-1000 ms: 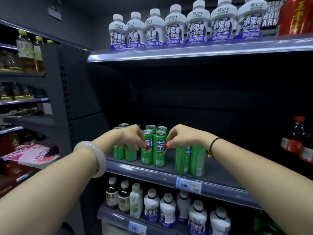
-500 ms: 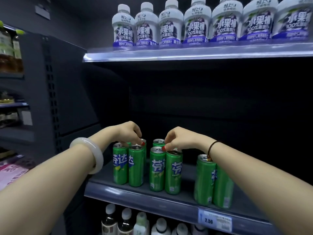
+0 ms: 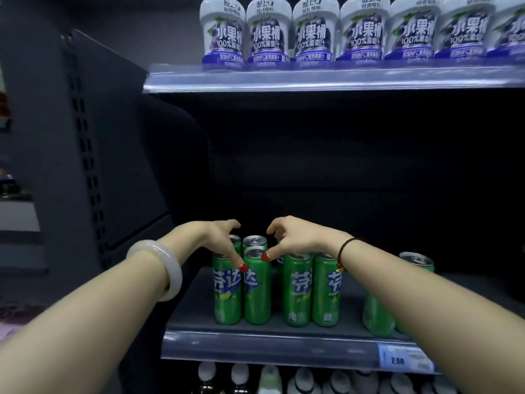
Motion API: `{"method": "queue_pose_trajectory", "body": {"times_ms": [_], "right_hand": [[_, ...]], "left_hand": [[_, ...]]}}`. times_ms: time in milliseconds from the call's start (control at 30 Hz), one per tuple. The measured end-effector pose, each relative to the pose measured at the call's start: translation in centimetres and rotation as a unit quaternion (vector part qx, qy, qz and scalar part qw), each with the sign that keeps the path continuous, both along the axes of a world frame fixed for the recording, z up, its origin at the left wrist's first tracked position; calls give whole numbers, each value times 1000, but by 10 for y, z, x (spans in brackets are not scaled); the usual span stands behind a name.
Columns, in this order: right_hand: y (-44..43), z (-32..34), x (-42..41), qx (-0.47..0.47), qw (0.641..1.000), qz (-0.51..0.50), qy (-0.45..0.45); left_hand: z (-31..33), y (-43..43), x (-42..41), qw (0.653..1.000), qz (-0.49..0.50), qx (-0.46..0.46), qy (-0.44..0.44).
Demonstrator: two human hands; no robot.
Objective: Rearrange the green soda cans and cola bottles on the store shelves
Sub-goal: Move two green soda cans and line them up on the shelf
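Now your left hand (image 3: pixel 220 241) grips top of leftmost green soda can (image 3: pixel 227 297); right hand (image 3: pixel 295 241) grips neighbouring cans (image 3: pixel 298 291) on shelf (image 3: pixel 255 341).

The left wrist wears a thick, smooth bangle (image 3: pixel 159 268), milky white and slightly translucent, rounded in section. The right wrist wears a thin dark cord (image 3: pixel 345 248) with a small gold and red charm (image 3: pixel 340 269) hanging beneath it. The left hand (image 3: pixel 217 237) and right hand (image 3: pixel 295 241) each show a thumbnail painted glossy red, and both forearms are bare to the picture's edge.
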State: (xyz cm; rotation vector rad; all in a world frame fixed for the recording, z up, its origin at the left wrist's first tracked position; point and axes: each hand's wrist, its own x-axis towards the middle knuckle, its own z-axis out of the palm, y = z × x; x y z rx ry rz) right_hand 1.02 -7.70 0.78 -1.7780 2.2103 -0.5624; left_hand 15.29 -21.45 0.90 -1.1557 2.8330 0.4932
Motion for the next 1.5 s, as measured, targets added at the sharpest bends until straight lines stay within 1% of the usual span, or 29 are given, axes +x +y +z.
{"method": "queue_pose_trajectory", "body": {"times_ms": [100,267,333,433,567,767,867,1167,1267,1333,1433,1500], "right_hand": [[-9,-9,9,9,1000,-16,13],[-24,-12,10,47,998,-38,17],[-30,-11,10,70,997,-37,16],[-39,-12,8,106,994,-34,14],[-48,-19,5,134,990,-42,-7],[-51,-25,-2,99,994,-49,-21],[-49,-25,-3,94,994,-53,-35],[-47,-28,-1,96,994,-42,-22],[-47,-27,2,101,994,-33,5],[-47,-26,3,97,995,-34,4],[-47,-25,4,94,995,-34,10],[-46,-25,5,93,995,-31,10]], "left_hand": [[-13,-10,-1,999,-32,-8,-26],[-30,-25,-3,998,-61,7,-28],[-32,-33,-2,997,-74,16,-14],[-35,-43,-1,994,-86,63,28],[-39,-50,2,991,-98,71,50],[-44,-57,8,985,-112,102,80],[-43,-56,9,984,-119,105,77],[-44,-45,17,973,-84,176,127],[-40,-40,17,961,-50,221,158],[-36,-35,18,953,-19,250,168],[-31,-32,21,957,8,245,156],[-30,-31,24,953,25,251,170]]}}
